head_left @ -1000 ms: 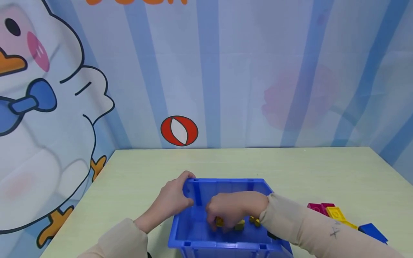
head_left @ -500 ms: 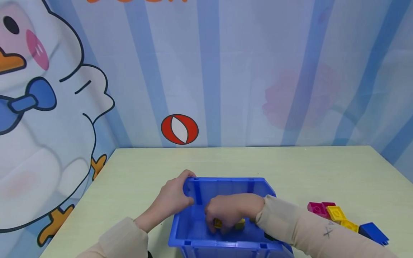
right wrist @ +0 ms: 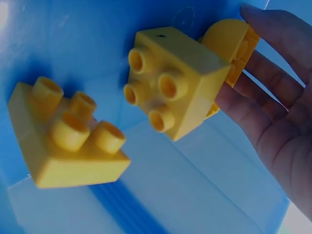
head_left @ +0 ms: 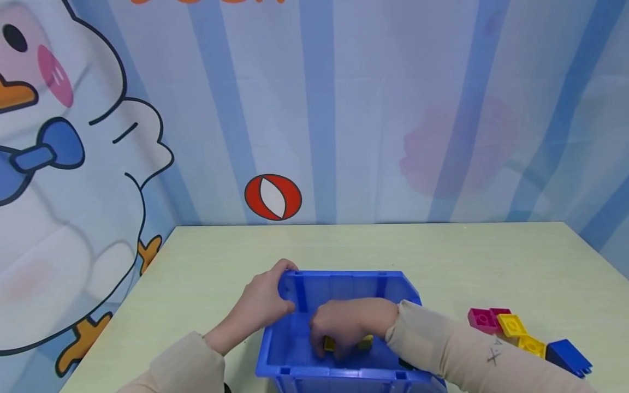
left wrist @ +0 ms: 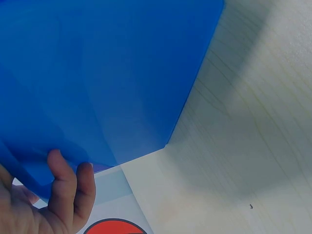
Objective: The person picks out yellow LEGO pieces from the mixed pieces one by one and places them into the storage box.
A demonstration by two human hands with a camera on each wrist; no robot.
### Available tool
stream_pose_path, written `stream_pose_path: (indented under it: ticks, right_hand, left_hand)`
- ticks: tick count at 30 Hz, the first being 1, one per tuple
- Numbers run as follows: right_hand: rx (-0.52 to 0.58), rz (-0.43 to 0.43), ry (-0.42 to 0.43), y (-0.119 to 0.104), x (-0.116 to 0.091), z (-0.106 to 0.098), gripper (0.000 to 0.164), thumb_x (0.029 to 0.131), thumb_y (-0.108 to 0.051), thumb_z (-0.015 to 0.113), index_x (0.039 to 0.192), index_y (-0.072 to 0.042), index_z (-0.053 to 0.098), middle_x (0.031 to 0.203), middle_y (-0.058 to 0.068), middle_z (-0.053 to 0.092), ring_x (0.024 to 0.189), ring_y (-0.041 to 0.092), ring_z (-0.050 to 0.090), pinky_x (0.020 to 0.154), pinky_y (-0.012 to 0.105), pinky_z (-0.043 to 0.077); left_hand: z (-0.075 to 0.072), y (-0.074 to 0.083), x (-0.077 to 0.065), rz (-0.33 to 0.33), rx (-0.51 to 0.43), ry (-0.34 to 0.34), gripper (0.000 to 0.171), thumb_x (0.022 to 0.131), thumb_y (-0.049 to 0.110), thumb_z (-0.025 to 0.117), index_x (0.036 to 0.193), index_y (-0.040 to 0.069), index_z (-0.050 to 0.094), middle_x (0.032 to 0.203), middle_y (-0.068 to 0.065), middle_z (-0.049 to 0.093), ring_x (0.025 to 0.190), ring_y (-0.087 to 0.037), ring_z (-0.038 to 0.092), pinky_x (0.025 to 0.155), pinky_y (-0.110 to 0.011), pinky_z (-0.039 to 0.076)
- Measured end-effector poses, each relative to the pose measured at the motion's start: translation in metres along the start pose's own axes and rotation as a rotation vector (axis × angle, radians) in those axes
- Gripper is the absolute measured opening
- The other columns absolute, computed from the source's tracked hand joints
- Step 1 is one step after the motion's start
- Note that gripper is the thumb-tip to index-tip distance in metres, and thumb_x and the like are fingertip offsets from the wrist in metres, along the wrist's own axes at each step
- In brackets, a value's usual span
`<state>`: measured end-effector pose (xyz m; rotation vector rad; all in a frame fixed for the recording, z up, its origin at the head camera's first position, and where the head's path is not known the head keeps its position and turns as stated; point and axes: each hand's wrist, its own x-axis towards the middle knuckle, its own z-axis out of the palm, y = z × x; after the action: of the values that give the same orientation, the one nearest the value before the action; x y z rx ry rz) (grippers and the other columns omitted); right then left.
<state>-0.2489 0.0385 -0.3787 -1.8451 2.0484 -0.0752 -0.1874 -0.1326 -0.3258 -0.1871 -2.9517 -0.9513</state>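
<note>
Right hand [head_left: 339, 325] down inside blue bin [head_left: 344, 373], pinching rounded yellow block [right wrist: 226, 41]. Two studded yellow blocks [right wrist: 63, 144] near its fingers on bin floor. Left hand [head_left: 260, 303] grips bin's left rim near the far corner. Right sleeve [head_left: 427, 333] crosses bin's right wall, hiding part of it. Right of bin on table [head_left: 393, 251]: pink [head_left: 484, 321], yellow [head_left: 512, 325], blue blocks [head_left: 567, 356]. Sleeve bears X-like mark [head_left: 493, 356]; orange lettering [head_left: 206, 1] on backdrop [head_left: 368, 109] cut off, unreadable.

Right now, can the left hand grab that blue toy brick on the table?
Probably not: the left hand holds the blue bin, which, with the right sleeve, lies between hand and blue toy brick.
</note>
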Motion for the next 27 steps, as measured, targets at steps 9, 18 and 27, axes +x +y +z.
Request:
stream_pose_path:
  ticks: [9, 18, 27]
  right_hand:
    - [-0.08, 0.039, 0.0, -0.02, -0.005, -0.019, 0.026, 0.068, -0.008, 0.07, 0.091, -0.02, 0.067, 0.082, -0.013, 0.062, 0.068, -0.001, 0.05, 0.065, 0.015, 0.045]
    - [-0.091, 0.069, -0.024, -0.038, -0.011, -0.036, 0.024, 0.07, -0.008, 0.068, 0.092, -0.017, 0.068, 0.084, -0.009, 0.064, 0.068, -0.001, 0.05, 0.066, 0.013, 0.043]
    - [-0.096, 0.057, -0.007, -0.029, -0.01, -0.028, 0.024, 0.071, -0.01, 0.069, 0.093, -0.018, 0.067, 0.085, -0.01, 0.063, 0.07, 0.0, 0.05, 0.066, 0.015, 0.044]
  left_hand:
    - [0.0, 0.001, 0.0, 0.0, 0.002, 0.001, 0.047, 0.068, 0.007, 0.064, 0.111, 0.016, 0.046, 0.103, -0.015, 0.06, 0.083, -0.029, 0.058, 0.064, -0.046, 0.054]
    - [-0.002, 0.003, -0.002, 0.002, -0.002, 0.004, 0.046, 0.068, 0.006, 0.063, 0.11, 0.016, 0.046, 0.102, -0.014, 0.06, 0.082, -0.029, 0.058, 0.063, -0.045, 0.054]
    - [0.0, 0.001, 0.0, 0.002, 0.0, 0.005, 0.047, 0.068, 0.007, 0.064, 0.111, 0.017, 0.046, 0.103, -0.015, 0.06, 0.082, -0.029, 0.058, 0.063, -0.045, 0.054]
